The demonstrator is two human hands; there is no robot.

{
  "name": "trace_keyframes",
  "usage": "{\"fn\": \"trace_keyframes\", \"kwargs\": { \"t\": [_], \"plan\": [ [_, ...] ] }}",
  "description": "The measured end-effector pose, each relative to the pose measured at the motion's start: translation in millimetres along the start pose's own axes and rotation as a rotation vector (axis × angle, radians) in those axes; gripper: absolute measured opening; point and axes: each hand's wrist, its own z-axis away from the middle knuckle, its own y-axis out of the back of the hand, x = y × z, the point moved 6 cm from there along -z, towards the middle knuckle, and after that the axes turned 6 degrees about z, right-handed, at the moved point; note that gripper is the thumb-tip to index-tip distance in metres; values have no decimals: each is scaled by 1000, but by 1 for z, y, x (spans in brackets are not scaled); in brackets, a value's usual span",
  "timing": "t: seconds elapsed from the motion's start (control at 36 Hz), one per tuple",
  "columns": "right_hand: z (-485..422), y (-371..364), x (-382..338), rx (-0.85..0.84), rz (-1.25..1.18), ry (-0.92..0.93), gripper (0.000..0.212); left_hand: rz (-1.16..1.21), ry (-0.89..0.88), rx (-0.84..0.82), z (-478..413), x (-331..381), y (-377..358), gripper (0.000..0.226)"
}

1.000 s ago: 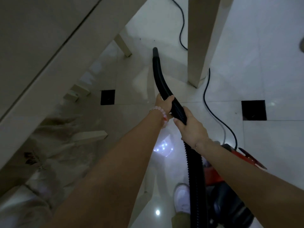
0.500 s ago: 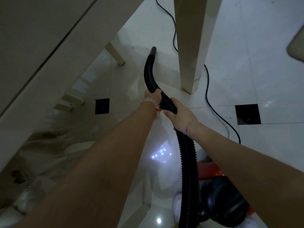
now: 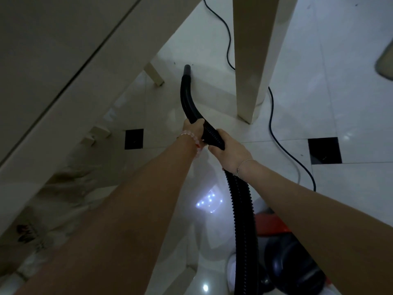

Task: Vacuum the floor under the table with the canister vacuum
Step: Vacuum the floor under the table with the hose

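Vacuum (image 3: 282, 248), red and black, near right on floor (image 3: 350, 103); no legible brand. Hose (image 3: 240, 201): our right hand (image 3: 229, 151) and left hand (image 3: 194, 130) both wrapped around it. Nozzle (image 3: 187, 70) far, between table (image 3: 53, 60) and leg (image 3: 253, 60). Cord (image 3: 276, 135) right.

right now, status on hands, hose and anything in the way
Left hand and right hand both gripping hose. Nozzle tip at floor under table. Table leg and power cord close on right.
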Motion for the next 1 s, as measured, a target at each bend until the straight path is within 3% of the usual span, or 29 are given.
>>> {"fn": "trace_keyframes", "kwargs": {
  "t": [0.42,0.64,0.83,1.0],
  "plan": [
    [21,7,16,25,-119,-47,26,-4,56,-152,14,-15,-20,44],
    [93,-5,32,-97,-343,-120,23,10,171,-128,54,-68,-2,69],
    [168,-23,39,-130,-465,-197,26,151,264,-120,116,-111,8,34],
    [214,-26,40,-128,-496,-239,21,101,239,-119,163,-130,12,29]
  ]
}}
